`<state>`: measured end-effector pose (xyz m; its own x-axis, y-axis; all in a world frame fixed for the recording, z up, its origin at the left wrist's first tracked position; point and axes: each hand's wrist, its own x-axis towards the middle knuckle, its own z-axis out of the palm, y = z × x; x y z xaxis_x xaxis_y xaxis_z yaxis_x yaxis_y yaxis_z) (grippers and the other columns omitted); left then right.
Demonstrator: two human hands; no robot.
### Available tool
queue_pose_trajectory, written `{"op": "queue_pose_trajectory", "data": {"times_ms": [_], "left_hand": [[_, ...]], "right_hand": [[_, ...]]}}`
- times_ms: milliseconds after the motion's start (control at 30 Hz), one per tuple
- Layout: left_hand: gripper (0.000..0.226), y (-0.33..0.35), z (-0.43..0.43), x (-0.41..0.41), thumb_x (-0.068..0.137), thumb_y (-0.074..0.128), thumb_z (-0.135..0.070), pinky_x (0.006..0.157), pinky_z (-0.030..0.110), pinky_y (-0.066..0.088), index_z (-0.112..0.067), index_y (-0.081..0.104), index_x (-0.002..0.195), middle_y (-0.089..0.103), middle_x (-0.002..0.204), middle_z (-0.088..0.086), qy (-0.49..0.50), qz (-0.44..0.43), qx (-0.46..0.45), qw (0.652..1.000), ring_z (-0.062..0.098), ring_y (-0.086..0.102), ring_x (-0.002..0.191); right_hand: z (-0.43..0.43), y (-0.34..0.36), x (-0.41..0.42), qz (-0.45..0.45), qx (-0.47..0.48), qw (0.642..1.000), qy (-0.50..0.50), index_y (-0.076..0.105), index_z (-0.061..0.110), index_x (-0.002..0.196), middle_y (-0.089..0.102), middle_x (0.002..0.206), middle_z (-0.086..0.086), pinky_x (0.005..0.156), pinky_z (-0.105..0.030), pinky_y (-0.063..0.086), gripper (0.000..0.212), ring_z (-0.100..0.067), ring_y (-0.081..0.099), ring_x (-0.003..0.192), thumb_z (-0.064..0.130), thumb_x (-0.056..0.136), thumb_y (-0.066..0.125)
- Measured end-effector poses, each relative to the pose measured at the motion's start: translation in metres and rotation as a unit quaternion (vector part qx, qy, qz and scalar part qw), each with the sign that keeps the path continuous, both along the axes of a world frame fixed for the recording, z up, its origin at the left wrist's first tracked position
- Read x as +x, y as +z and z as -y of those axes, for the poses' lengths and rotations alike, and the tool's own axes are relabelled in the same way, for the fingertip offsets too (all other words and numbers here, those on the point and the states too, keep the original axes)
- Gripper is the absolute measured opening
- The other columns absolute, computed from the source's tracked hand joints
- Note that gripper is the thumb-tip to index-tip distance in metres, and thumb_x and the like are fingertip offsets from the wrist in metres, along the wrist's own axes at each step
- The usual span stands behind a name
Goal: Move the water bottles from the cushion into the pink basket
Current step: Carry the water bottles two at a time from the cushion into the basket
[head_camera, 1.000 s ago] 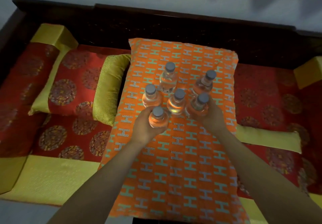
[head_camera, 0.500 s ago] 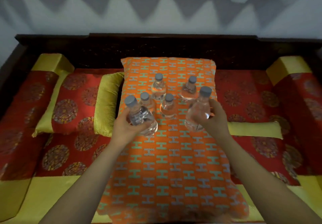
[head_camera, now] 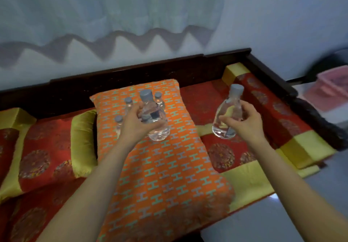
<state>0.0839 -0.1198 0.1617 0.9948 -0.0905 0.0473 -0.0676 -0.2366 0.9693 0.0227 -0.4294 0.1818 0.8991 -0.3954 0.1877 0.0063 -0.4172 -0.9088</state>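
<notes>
A: What are the fingers doing?

B: Each hand is wrapped around one bottle. The left hand (head_camera: 138,124) has its fingers (head_camera: 150,125) curled round the body of the left bottle (head_camera: 155,118), thumb at the back, cap up. The right hand (head_camera: 243,122) clasps the right bottle (head_camera: 227,117) the same way, its fingers (head_camera: 228,119) across the front of the glassy body.

A: Why upright, by the middle?

B: Likely so the water sits low and the grip stays steady during a carry. Both are lifted clear of the orange cushion (head_camera: 163,166); the right one is off its right edge, over the red sofa seat (head_camera: 222,153).

A: And the others?

B: The remaining bottles (head_camera: 128,103) stand on the cushion's far part, behind the left hand; about four, partly hidden.

A: The target?

B: The pink basket (head_camera: 333,85) sits far right of the cushion, past the dark sofa arm (head_camera: 293,91), blurred. I judge this the carry stage.
</notes>
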Motion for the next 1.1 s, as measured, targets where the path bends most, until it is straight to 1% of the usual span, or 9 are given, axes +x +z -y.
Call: {"op": "queue_pose_trajectory", "data": {"times_ms": [67, 167, 267, 333, 467, 567, 733, 933, 1100], "left_hand": [[0.058, 0.004, 0.023, -0.004, 0.054, 0.091, -0.026, 0.071, 0.018, 0.052, -0.031, 0.062, 0.103, 0.074, 0.093, -0.012, -0.032, 0.004, -0.014, 0.999, 0.003, 0.069, 0.085], [0.054, 0.013, 0.077, -0.011, 0.058, 0.09, -0.017, 0.079, 0.028, 0.053, -0.021, 0.063, 0.106, 0.074, 0.098, -0.001, -0.096, 0.004, -0.013, 0.995, 0.012, 0.07, 0.089], [0.056, 0.023, 0.14, -0.025, 0.059, 0.091, -0.017, 0.083, 0.033, 0.055, -0.018, 0.063, 0.108, 0.073, 0.102, 0.0, -0.154, -0.003, -0.015, 0.988, 0.016, 0.07, 0.093], [0.059, 0.027, 0.178, -0.036, 0.056, 0.092, -0.02, 0.076, 0.024, 0.056, -0.018, 0.063, 0.108, 0.074, 0.1, -0.003, -0.18, -0.002, -0.011, 0.984, 0.011, 0.071, 0.089], [0.06, 0.029, 0.261, -0.062, 0.053, 0.093, -0.026, 0.074, 0.021, 0.055, -0.025, 0.063, 0.105, 0.074, 0.098, -0.008, -0.223, 0.006, 0.002, 0.975, 0.005, 0.07, 0.087], [0.059, 0.026, 0.321, -0.08, 0.053, 0.093, -0.027, 0.076, 0.027, 0.055, -0.027, 0.063, 0.104, 0.074, 0.096, -0.01, -0.242, 0.002, 0.008, 0.97, 0.007, 0.071, 0.086], [0.058, 0.02, 0.43, -0.117, 0.052, 0.092, -0.03, 0.063, 0.014, 0.051, -0.033, 0.062, 0.101, 0.073, 0.091, -0.013, -0.252, 0.001, 0.017, 0.968, -0.001, 0.069, 0.078], [0.067, 0.014, 0.533, -0.143, 0.053, 0.092, -0.03, 0.069, 0.016, 0.048, -0.023, 0.059, 0.111, 0.068, 0.1, -0.013, -0.273, 0.018, 0.063, 0.96, -0.001, 0.065, 0.085], [0.068, 0.012, 0.61, -0.141, 0.05, 0.093, -0.032, 0.068, 0.012, 0.046, -0.024, 0.06, 0.109, 0.068, 0.098, -0.015, -0.287, 0.027, 0.077, 0.955, -0.008, 0.064, 0.083]], "right_hand": [[0.021, 0.008, -0.019, -0.017, 0.019, 1.0, -0.008, 0.063, 0.048, 0.093, 0.065, 0.108, -0.004, 0.085, -0.043, 0.055, 0.052, -0.018, 0.066, 0.095, 0.038, 0.048, 0.087], [0.067, 0.019, -0.059, -0.033, 0.012, 0.998, -0.056, 0.065, 0.032, 0.108, 0.066, 0.11, -0.005, 0.088, -0.044, 0.054, 0.063, -0.021, 0.065, 0.1, 0.029, 0.051, 0.091], [0.115, 0.028, -0.103, -0.034, 0.004, 0.993, -0.114, 0.064, 0.035, 0.103, 0.066, 0.105, 0.004, 0.075, -0.029, 0.053, 0.061, -0.002, 0.064, 0.092, 0.031, 0.049, 0.092], [0.144, 0.031, -0.129, -0.035, -0.009, 0.989, -0.146, 0.062, 0.036, 0.102, 0.065, 0.101, 0.008, 0.07, -0.025, 0.052, 0.06, 0.006, 0.062, 0.083, 0.027, 0.05, 0.092], [0.212, 0.033, -0.179, -0.053, -0.025, 0.98, -0.189, 0.062, 0.019, 0.118, 0.064, 0.111, -0.003, 0.086, -0.04, 0.053, 0.069, -0.018, 0.061, 0.099, 0.021, 0.055, 0.091], [0.263, 0.034, -0.21, -0.051, -0.028, 0.976, -0.21, 0.063, 0.02, 0.114, 0.064, 0.109, -0.001, 0.084, -0.038, 0.053, 0.066, -0.016, 0.06, 0.096, 0.022, 0.054, 0.09], [0.361, 0.035, -0.258, -0.049, -0.012, 0.97, -0.239, 0.059, 0.024, 0.111, 0.058, 0.1, 0.008, 0.07, -0.022, 0.044, 0.064, 0.0, 0.054, 0.086, 0.022, 0.055, 0.09], [0.459, 0.028, -0.299, -0.052, -0.007, 0.957, -0.284, 0.058, 0.026, 0.115, 0.054, 0.099, 0.015, 0.071, -0.024, 0.046, 0.067, -0.005, 0.054, 0.089, 0.03, 0.055, 0.087], [0.525, 0.024, -0.316, -0.043, 0.02, 0.95, -0.309, 0.054, 0.037, 0.103, 0.057, 0.099, 0.014, 0.068, -0.023, 0.045, 0.059, -0.006, 0.055, 0.091, 0.027, 0.056, 0.088]]}}
